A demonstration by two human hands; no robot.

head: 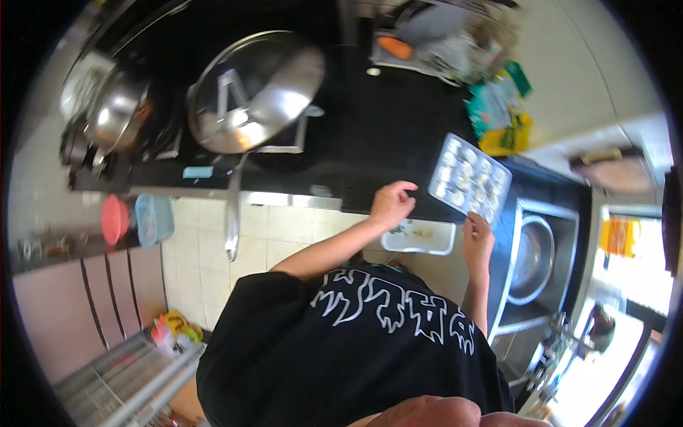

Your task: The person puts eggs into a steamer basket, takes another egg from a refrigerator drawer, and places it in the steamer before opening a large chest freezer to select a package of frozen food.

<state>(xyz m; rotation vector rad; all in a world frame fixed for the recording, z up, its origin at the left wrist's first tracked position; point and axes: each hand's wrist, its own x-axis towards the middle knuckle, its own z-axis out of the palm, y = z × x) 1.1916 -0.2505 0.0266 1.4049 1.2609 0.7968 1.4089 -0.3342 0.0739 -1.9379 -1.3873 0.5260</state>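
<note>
A pale plastic compartment tray point(464, 198) lies tilted over the right part of the black countertop. Rows of whitish rounded food pieces, possibly dumplings, fill its compartments. My right hand point(477, 235) pinches the tray's near edge between thumb and fingers. To the left of the tray is my left hand point(394, 203), touching nothing, its fingers partly bent and a fingertip pointing towards the tray. Below and between both hands is a white rectangular bin point(418, 248) with green and brown scraps inside, near the counter's front edge.
A large steel pan point(277, 115) sits on the hob, its handle point(233, 213) jutting past the counter edge. Further left is a steel wok point(114, 115). A green and yellow bag point(501, 117) stands behind the tray. At right, a sink point(568, 256) holds a metal basin point(535, 261).
</note>
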